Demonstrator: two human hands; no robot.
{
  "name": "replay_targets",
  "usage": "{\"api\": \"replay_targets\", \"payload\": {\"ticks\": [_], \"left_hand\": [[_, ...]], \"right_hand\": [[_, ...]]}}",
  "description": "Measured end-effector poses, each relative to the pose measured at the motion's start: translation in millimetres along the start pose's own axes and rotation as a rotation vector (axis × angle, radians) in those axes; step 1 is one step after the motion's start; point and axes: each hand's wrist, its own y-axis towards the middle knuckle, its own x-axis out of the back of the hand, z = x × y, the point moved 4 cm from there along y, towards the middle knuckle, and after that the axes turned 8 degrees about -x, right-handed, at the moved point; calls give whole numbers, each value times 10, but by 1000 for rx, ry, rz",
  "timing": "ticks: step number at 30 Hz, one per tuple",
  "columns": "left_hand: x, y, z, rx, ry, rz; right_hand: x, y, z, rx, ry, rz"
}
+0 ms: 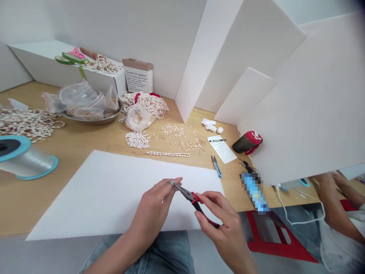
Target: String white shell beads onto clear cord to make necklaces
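My right hand [222, 219] grips the red and black handles of needle-nose pliers [186, 193]. The pliers' tips meet the fingertips of my left hand [156, 201], which are pinched together. Whatever lies between those fingers is too small or too hidden to name; a speck of white shows near the palm. A ring [172, 183] sits on a left finger. Both hands are above a white sheet [114, 190]. Beyond the sheet's far edge lies a strand of white shell-like beads [168, 154]. Blue thread snips [216, 166] rest by the sheet's right corner.
Loose white beads [137, 140] and gold-coloured findings [191, 145] are spread behind the strand. A spool of clear line [31, 158] stands left, near a metal bowl of plastic bags [94, 120]. At right are a dark bottle [246, 142], white partitions and another person's arms [330, 194].
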Motion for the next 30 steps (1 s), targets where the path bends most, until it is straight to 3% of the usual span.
{"api": "replay_targets", "payload": {"ticks": [10, 15, 22, 30], "left_hand": [[-41, -9, 38, 27, -33, 24], [-30, -4, 54, -44, 6, 29], [-85, 0, 146, -138, -9, 140], [-118, 8, 207, -102, -76, 201]], "right_hand": [[36, -34, 18, 33, -66, -10], [128, 18, 65, 4, -104, 53], [273, 157, 130, -27, -203, 209], [224, 115, 206, 143, -448, 106]]}}
